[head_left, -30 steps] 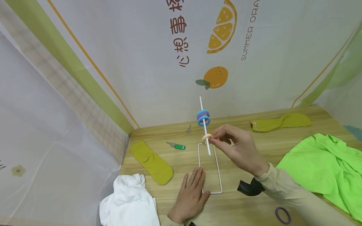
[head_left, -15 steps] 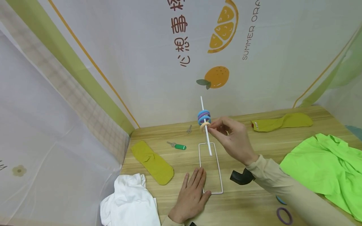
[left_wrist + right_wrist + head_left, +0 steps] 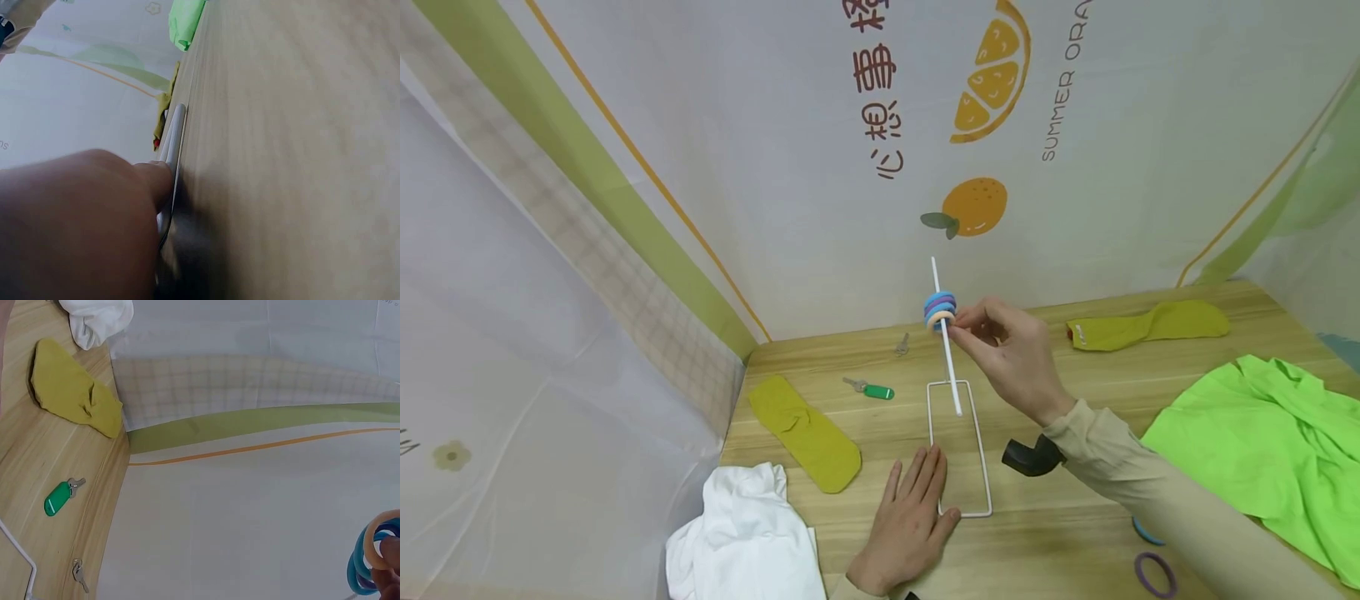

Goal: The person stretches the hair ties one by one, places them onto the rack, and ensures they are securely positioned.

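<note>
Right now, by label:

Right hand: the right hand is reaching up to the white rod, its thumb and fingertips pinching a cream ring that is sitting threaded on the rod.
Cream ring: it is lying directly against the underside of the blue and purple rings already stacked on the rod, well above the tabletop; from the right wrist camera it is showing as an orange-cream loop overlapping the blue ones.
Rod: it is rising, tilted, from a white wire frame base that is lying flat on the wooden table.
Left hand: the left hand is resting palm down on the near end of the frame base, fingers straight and lying close together; the left wrist camera is showing a fingertip touching the frame's wire.
Green-tagged key: a key with a green tag is lying to the left of the frame, with a smaller key farther back near the wall.
Yellow socks: one sock is lying left of the frame, another sock at the back right.
Cloths: a white cloth is sitting bunched at the near left, a bright green cloth spreading over the right side.
Loose rings: a purple ring is lying at the near right edge, and a blue one is peeking out from behind the sleeve.
Black piece: a curved black part is showing just by the right wrist.
</note>
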Demonstrator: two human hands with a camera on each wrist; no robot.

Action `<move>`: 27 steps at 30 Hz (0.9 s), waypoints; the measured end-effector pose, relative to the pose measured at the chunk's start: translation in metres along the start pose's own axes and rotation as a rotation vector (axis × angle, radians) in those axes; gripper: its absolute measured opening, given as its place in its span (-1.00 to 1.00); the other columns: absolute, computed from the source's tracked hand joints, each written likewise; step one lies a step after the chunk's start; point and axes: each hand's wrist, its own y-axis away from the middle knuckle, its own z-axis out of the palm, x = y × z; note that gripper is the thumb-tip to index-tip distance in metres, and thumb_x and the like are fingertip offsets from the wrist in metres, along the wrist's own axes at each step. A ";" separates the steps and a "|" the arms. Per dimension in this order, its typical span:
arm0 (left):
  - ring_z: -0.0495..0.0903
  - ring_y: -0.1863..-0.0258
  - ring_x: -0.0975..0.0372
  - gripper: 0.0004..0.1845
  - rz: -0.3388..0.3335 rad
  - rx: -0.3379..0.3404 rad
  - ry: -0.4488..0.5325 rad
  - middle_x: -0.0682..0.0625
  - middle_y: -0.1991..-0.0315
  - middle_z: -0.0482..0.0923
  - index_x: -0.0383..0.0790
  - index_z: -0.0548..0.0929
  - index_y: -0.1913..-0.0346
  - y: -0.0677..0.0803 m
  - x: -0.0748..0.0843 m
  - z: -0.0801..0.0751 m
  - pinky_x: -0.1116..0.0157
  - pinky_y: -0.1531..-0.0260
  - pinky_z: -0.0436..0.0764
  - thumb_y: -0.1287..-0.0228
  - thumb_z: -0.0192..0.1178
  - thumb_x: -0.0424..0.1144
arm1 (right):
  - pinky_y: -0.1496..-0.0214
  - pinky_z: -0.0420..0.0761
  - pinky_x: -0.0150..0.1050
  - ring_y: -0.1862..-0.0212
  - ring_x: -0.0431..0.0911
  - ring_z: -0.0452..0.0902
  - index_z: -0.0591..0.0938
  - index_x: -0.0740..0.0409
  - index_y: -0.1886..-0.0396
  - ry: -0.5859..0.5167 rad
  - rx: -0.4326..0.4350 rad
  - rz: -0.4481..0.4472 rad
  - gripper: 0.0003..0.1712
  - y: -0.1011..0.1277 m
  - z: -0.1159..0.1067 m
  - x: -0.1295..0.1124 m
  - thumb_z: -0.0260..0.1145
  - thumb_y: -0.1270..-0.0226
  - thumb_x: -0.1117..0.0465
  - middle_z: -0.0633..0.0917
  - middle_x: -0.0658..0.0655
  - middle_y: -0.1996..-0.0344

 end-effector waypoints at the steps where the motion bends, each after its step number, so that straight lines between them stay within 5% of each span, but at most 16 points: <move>1: 0.13 -0.62 0.06 -0.32 -0.001 -0.003 0.001 -0.11 -0.64 0.09 -0.28 0.19 -0.60 0.000 0.000 0.000 -0.10 -0.48 0.16 -0.67 -0.27 0.10 | 0.41 0.42 -0.51 0.48 -0.25 0.44 0.70 0.24 0.35 0.002 0.003 0.002 -0.87 0.000 0.000 0.001 0.49 -0.21 0.48 0.78 0.12 0.32; 11: 0.12 -0.62 0.07 -0.32 0.002 -0.003 -0.011 -0.11 -0.64 0.09 -0.28 0.20 -0.60 0.000 0.000 0.001 -0.09 -0.48 0.14 -0.67 -0.26 0.10 | 0.37 0.52 -0.55 0.40 -0.27 0.55 0.71 0.21 0.36 -0.030 -0.006 0.014 -0.87 0.002 -0.008 0.007 0.48 -0.23 0.48 0.78 0.11 0.28; 15: 0.11 -0.62 0.07 -0.32 0.007 -0.004 -0.010 -0.12 -0.65 0.07 -0.28 0.18 -0.60 -0.001 0.000 0.001 -0.10 -0.49 0.14 -0.67 -0.26 0.10 | 0.41 0.48 -0.55 0.45 -0.29 0.50 0.71 0.15 0.37 0.084 -0.049 0.049 -0.83 0.020 -0.033 0.012 0.51 -0.19 0.47 0.75 0.01 0.38; 21: 0.02 -0.65 0.07 -0.30 -0.008 -0.054 0.019 -0.11 -0.67 -0.02 -0.25 0.09 -0.63 -0.001 -0.002 0.000 -0.10 -0.52 0.09 -0.67 -0.29 0.12 | 0.42 0.47 -0.42 0.45 -0.37 0.40 0.67 -0.01 0.38 0.385 -0.312 0.265 -0.82 0.073 -0.096 0.033 0.52 -0.24 0.32 0.58 -0.14 0.51; 27: 0.02 -0.65 0.06 -0.30 -0.013 -0.057 0.041 -0.11 -0.67 -0.01 -0.25 0.09 -0.63 0.000 -0.001 0.000 -0.07 -0.53 0.08 -0.67 -0.28 0.11 | 0.42 0.46 -0.38 0.41 -0.44 0.38 0.72 0.09 0.27 0.500 -0.610 0.513 -0.91 0.141 -0.150 0.065 0.49 -0.28 0.25 0.64 -0.14 0.43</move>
